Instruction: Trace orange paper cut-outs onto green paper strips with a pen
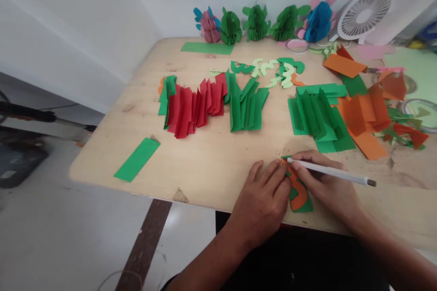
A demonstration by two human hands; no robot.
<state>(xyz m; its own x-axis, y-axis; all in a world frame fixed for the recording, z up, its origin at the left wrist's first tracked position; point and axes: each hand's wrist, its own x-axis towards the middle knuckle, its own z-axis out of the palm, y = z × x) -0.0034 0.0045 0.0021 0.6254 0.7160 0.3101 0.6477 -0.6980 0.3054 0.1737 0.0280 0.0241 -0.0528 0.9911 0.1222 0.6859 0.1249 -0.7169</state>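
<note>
Near the front edge of the table, an orange wavy paper cutout (299,196) lies on top of a green paper strip (307,207). My left hand (264,195) presses down on the left side of these papers, its fingers bent and its fingertips holding the cutout in place. A white pen (336,173) with a dark end is pinched in my right hand (327,186). Its tip touches the upper end of the cutout. Part of the green strip is hidden under my fingers and the cutout.
Folded red paper (194,104) and folded green stacks (246,104) (317,116) lie beyond my hands. Orange folded paper (367,113) and tape rolls (423,113) are on the right. A green strip (136,159) lies left. Paper figures (257,22) and a fan (365,14) line the wall.
</note>
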